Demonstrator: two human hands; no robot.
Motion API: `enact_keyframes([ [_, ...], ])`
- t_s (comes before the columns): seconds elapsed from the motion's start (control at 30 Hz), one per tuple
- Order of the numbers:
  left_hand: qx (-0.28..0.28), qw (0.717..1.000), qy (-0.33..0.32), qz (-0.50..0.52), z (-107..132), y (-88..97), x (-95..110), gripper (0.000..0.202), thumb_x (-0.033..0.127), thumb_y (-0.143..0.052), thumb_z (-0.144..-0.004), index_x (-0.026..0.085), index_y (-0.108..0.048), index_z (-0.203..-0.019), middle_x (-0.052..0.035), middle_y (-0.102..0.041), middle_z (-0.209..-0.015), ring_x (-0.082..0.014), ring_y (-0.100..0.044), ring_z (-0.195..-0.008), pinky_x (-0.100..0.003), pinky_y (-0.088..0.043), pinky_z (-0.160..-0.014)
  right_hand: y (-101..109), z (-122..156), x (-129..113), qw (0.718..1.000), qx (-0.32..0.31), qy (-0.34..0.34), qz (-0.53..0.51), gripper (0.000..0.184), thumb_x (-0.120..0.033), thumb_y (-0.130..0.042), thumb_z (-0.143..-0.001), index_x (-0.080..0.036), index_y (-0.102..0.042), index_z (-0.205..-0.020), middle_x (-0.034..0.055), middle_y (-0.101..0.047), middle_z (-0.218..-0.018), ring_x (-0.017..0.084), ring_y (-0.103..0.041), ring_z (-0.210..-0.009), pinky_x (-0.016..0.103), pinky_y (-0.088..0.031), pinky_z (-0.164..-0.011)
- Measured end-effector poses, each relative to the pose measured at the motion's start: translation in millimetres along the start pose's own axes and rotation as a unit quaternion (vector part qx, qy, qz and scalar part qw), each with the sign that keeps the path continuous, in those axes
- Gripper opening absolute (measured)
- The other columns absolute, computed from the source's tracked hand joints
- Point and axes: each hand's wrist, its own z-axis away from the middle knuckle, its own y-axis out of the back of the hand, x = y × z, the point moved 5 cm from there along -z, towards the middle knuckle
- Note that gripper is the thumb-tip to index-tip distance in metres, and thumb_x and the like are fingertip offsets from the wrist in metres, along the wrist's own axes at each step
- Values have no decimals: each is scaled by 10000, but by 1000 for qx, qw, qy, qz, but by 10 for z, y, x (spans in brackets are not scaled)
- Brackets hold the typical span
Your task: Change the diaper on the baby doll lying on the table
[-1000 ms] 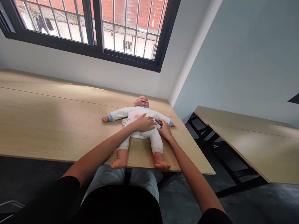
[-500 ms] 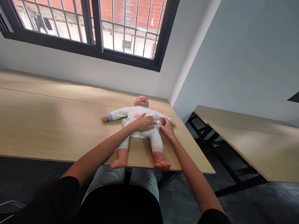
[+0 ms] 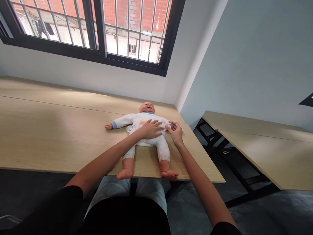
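Observation:
A baby doll (image 3: 162,148) in a white outfit with blue collar and cuffs lies on its back on the wooden table (image 3: 61,133). Its head points to the wall and its bare feet reach the near edge. My left hand (image 3: 153,129) rests flat across the doll's belly with the fingers spread. At the doll's side, on my right, my right hand (image 3: 175,130) has thumb and forefinger pinched on a small pale pinkish strip (image 3: 168,126). I cannot make out whether the strip belongs to the clothing. My right hand hides much of the doll's arm on that side.
A barred window (image 3: 133,32) is set in the wall behind the table. On the right, past a gap, stands another wooden table (image 3: 266,153) with black metal legs. My legs (image 3: 151,192) are at the near edge.
My right hand has shifted slightly away from my left hand, and the pinkish strip now shows between its fingertips. My left hand stays on the belly. The view has shifted slightly.

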Motion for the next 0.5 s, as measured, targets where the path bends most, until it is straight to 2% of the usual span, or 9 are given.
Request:
enact_keyframes([
  [0.1, -22, 1000, -2, 3, -87, 4, -40, 395, 429, -422, -972, 295, -655, -1261, -82, -430, -1535, -297, -386, -1392, -491, -322, -1099, 58, -6, 4, 999, 26, -26, -20, 470, -416, -768, -649, -165, -568, -993, 67, -694, -873, 212, -674, -858, 365, -550, -846],
  [0.2, -31, 999, -1, 16, -166, 12, -88, 373, 481, -457, -942, 298, -717, -1138, -56, -439, -1528, -313, -351, -1406, -523, -279, -1120, 136, -5, 12, 997, 59, -45, -26, 477, -410, -779, -630, -171, -564, -982, 70, -701, -864, 228, -685, -865, 394, -559, -861],
  [0.33, -36, 998, 21, 41, -222, -7, -174, 433, 552, -505, -893, 264, -702, -1149, -93, -466, -1495, -328, -410, -1345, -520, -316, -1086, 212, 15, 1, 993, 96, -57, -42, 468, -372, -780, -618, -181, -545, -976, 66, -701, -838, 238, -694, -859, 406, -567, -859],
  [0.43, -38, 997, 32, 53, -281, -44, -236, 452, 567, -539, -865, 263, -690, -1164, -108, -530, -1410, -334, -476, -1259, -522, -334, -1054, 168, 36, -56, 993, 103, -53, -38, 473, -356, -778, -621, -183, -534, -987, 62, -703, -828, 235, -700, -842, 405, -570, -862],
  [0.5, -35, 996, 37, 67, -343, -75, -283, 412, 545, -547, -865, 263, -702, -1122, -104, -556, -1359, -332, -478, -1245, -526, -315, -1060, 59, 42, -119, 995, 85, -43, -36, 479, -357, -777, -624, -183, -533, -997, 61, -708, -828, 232, -703, -835, 401, -572, -858],
])
